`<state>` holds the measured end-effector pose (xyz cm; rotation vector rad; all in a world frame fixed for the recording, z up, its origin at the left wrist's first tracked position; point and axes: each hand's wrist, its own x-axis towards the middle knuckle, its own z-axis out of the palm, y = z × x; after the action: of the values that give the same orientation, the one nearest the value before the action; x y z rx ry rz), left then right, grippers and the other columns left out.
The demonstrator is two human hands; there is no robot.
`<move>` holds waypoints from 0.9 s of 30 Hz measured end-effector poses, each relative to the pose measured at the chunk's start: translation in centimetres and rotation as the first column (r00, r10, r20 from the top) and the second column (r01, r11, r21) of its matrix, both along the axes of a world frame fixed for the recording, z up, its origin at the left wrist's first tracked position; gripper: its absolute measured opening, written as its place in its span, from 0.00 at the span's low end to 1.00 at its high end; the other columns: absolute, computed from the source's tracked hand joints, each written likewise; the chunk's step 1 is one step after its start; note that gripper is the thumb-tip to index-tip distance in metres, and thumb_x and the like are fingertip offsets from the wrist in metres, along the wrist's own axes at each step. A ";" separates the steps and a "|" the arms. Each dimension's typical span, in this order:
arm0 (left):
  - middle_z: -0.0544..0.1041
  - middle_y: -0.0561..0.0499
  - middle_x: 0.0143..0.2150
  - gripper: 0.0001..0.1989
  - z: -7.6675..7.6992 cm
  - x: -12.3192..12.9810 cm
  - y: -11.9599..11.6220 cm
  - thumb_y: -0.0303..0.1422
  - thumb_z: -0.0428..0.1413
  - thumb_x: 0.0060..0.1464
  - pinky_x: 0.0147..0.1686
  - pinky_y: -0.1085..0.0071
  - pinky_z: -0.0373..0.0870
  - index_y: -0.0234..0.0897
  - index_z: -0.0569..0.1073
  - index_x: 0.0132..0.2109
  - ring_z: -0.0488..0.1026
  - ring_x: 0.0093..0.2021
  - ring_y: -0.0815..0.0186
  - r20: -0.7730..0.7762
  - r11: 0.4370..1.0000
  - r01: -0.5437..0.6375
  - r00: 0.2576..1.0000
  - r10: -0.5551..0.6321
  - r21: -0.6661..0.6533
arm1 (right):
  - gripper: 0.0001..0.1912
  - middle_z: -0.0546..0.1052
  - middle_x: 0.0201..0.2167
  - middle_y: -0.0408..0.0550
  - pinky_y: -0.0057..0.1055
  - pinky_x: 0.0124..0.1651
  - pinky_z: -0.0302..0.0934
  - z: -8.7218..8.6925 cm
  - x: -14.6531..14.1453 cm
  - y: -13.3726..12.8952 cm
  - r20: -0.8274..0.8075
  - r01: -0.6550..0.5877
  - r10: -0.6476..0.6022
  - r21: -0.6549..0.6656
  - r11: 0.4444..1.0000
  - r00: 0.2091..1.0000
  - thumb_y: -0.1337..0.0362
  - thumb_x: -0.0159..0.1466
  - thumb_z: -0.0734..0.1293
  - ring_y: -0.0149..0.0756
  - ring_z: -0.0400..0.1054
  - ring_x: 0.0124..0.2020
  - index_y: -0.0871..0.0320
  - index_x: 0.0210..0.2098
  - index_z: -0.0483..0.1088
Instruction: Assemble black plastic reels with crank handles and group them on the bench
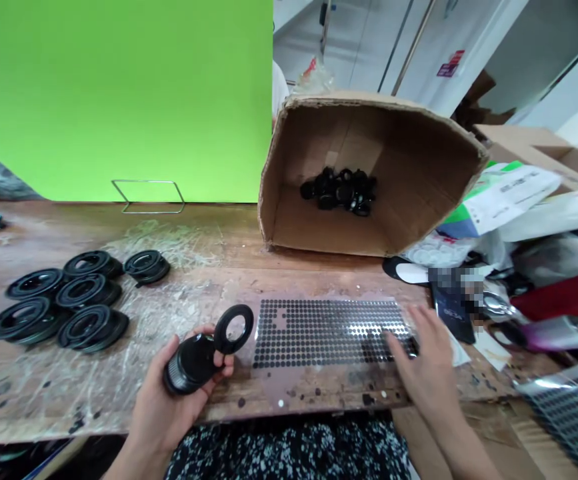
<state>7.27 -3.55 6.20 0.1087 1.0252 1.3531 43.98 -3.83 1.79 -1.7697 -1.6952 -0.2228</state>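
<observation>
My left hand [173, 393] is closed around a black cylindrical part [191, 363] with a ribbed band. A flat black ring [233, 329] stands up at its fingertips, beside the cylinder; whether the two are joined, I cannot tell. To the right lies a clear sheet [319, 333] covered in rows of small black round dots, with a few gaps near its upper left. My right hand [426, 360] is over the sheet's right end, thumb and fingers apart and slightly blurred. Nothing shows clearly in its fingers.
Several black ring-shaped parts [83, 293] sit at the left of the worn wooden table [209, 267]. A cardboard box [409, 200] on its side holds small black pieces [341, 190]. A green board [119, 100] stands behind. Bags, a phone [451, 307] and a dotted sheet [573, 407] crowd the right.
</observation>
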 end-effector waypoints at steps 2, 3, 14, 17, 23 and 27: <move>0.75 0.43 0.28 0.12 -0.3 -0.3 0.0 0.36 0.53 0.54 0.29 0.61 0.76 0.32 0.74 0.39 0.73 0.28 0.60 0.013 1.000 0.017 1.000 -0.017 0.007 | 0.38 0.65 0.58 0.68 0.61 0.59 0.55 -0.9 3.9 -0.7 0.056 0.182 -0.182 0.000 0.983 0.982 0.42 0.62 0.62 0.62 0.60 0.59 0.64 0.61 0.63; 0.75 0.43 0.28 0.13 -0.5 -0.4 0.0 0.37 0.52 0.55 0.30 0.61 0.76 0.32 0.74 0.40 0.73 0.28 0.59 0.017 1.000 0.027 0.999 -0.027 0.007 | 0.40 0.67 0.55 0.69 0.60 0.56 0.57 -1.5 5.6 -1.0 0.070 0.222 -0.220 -0.028 0.975 0.973 0.39 0.60 0.61 0.62 0.63 0.55 0.65 0.59 0.64; 0.67 0.46 0.26 0.15 0.2 -0.8 0.2 0.38 0.48 0.59 0.31 0.67 0.75 0.30 0.72 0.39 0.69 0.30 0.63 0.167 0.977 0.176 0.967 -0.195 0.118 | 0.40 0.76 0.46 0.62 0.49 0.50 0.64 -1.3 8.7 -1.6 -0.071 0.257 -0.262 -0.082 0.963 0.962 0.38 0.55 0.63 0.55 0.71 0.46 0.64 0.54 0.70; 0.66 0.47 0.26 0.14 -0.1 -1.0 0.2 0.38 0.48 0.60 0.28 0.68 0.73 0.30 0.72 0.39 0.68 0.28 0.65 0.202 0.964 0.209 0.950 -0.240 0.161 | 0.38 0.75 0.49 0.60 0.47 0.53 0.63 0.0 7.4 -0.6 -0.103 0.233 -0.238 -0.054 0.971 0.966 0.41 0.55 0.64 0.53 0.70 0.49 0.63 0.56 0.68; 0.71 0.45 0.30 0.08 -1.3 -1.6 -0.4 0.33 0.51 0.60 0.22 0.75 0.70 0.33 0.71 0.41 0.69 0.26 0.67 0.179 0.959 0.218 0.951 -0.250 0.181 | 0.36 0.76 0.42 0.60 0.46 0.50 0.63 -1.9 5.7 3.0 -0.031 0.055 -0.056 -0.028 0.998 0.998 0.40 0.57 0.61 0.51 0.70 0.43 0.65 0.52 0.69; 0.70 0.48 0.27 0.10 -1.5 -1.5 -1.1 0.38 0.53 0.60 0.18 0.81 0.64 0.33 0.70 0.40 0.66 0.22 0.71 0.198 0.945 0.230 0.940 -0.278 0.234 | 0.37 0.75 0.40 0.63 0.50 0.46 0.62 -2.4 5.7 4.0 -0.008 -0.001 0.001 -0.006 1.000 1.000 0.37 0.57 0.60 0.55 0.69 0.41 0.66 0.47 0.72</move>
<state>5.76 -4.68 4.66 0.2293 0.6487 1.1984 49.63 0.14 -0.64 -1.7722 -1.6927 -0.2107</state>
